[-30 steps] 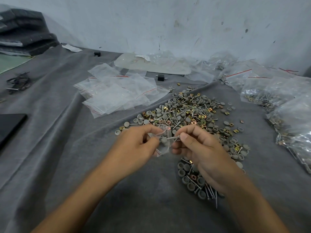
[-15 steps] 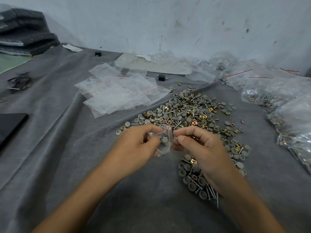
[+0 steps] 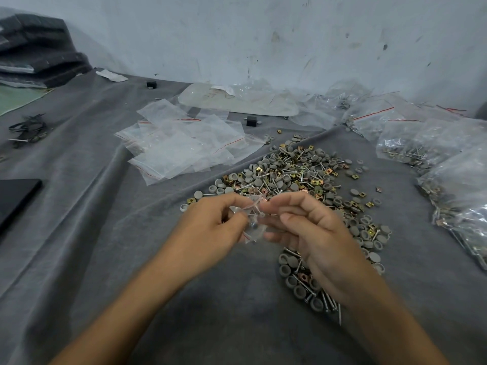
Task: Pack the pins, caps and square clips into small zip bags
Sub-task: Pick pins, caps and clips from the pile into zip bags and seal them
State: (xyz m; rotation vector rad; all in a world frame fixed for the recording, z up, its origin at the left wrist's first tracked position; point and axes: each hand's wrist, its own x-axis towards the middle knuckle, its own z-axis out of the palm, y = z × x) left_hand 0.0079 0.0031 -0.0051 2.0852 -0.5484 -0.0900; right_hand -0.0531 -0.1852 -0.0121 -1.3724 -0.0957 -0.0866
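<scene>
A small clear zip bag (image 3: 252, 222) hangs between my two hands above the grey cloth. My left hand (image 3: 210, 224) pinches its left edge with thumb and fingers. My right hand (image 3: 311, 227) pinches the bag's right side, and a thin metal pin shows at its fingertips. Something small and dark sits inside the bag. Behind and to the right of my hands spreads a heap of grey caps, metal pins and brass square clips (image 3: 295, 177). More caps and pins (image 3: 303, 283) lie under my right wrist.
Empty zip bags (image 3: 181, 148) lie in a loose pile at the back left. Filled bags (image 3: 448, 164) crowd the right edge. A small black block (image 3: 251, 120) sits behind the heap, a dark flat object (image 3: 15, 196) at the far left, folded fabric (image 3: 34, 51) in the back left corner.
The pin in my right hand has gone further into the bag's mouth. Both hands stay in about the same place, holding the bag between them.
</scene>
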